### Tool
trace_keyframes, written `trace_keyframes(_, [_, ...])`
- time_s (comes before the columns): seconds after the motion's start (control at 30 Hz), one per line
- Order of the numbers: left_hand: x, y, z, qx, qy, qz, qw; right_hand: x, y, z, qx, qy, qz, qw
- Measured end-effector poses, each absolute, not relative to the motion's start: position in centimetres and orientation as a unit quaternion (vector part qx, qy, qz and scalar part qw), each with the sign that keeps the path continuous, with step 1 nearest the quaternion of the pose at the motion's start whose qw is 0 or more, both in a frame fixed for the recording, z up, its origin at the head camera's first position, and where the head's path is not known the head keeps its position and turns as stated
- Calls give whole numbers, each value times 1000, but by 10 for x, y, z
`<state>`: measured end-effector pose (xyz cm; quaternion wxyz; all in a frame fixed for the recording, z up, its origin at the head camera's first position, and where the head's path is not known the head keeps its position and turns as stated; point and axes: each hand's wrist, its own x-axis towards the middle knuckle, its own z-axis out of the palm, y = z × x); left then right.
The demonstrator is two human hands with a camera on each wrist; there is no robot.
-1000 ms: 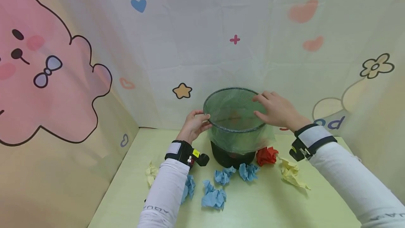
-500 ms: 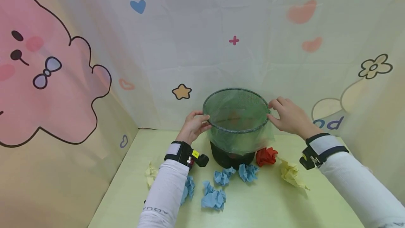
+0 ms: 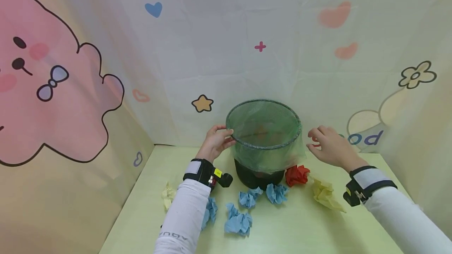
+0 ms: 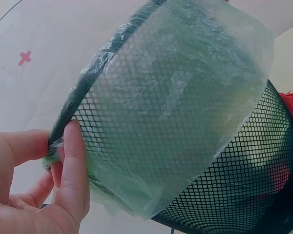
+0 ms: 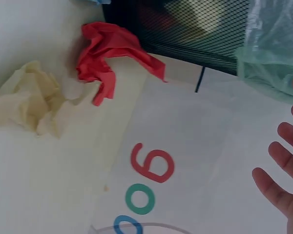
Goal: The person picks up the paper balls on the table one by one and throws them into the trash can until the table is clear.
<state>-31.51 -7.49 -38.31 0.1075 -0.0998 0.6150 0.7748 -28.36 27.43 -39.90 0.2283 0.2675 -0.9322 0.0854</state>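
My left hand (image 3: 215, 142) has the rim (image 3: 266, 147) pinched on its left side, thumb and fingers bent round the edge with the green bag (image 3: 266, 159) caught between them. Straight across, my right hand (image 3: 330, 147) hangs just off the right side of the bin (image 3: 259, 175), fingers parted and a little bent, holding nothing. That's the gap that counts, I'd judge: the rim lies to the left of my right fingertips, near but apart, so the left is the closer hand. The bin stands upright on the table (image 3: 282, 236), mouth up, long axis vertical, with the bag folded over the rim and hanging down outside. Now the murky bits: I can't tell whether a right fingertip brushes the bag's loose skirt, and my right wrist view cuts that hand off at the edge. Red and yellow patches show through the mesh, but whether they're inside or behind, I can't say. In the head view, my left sleeve (image 3: 183, 214) covers part of a blue paper ball (image 3: 211, 211) and maybe some of the pale yellow paper (image 3: 168, 195) beside it.
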Motion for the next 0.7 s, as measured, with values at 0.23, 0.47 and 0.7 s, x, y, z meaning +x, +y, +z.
trace_keyframes(0.23, [-315, -75, -383, -99, 615, 775, 104, -277, 285, -424, 252, -942, 87, 204])
trace_keyframes(0.47, [-315, -75, -383, -102, 613, 776, 106, -267, 292, -449, 218, -961, 89, 148])
trace_keyframes(0.7, [-315, -74, -383, -99, 611, 778, 107, -256, 295, -476, 202, -969, 108, 92])
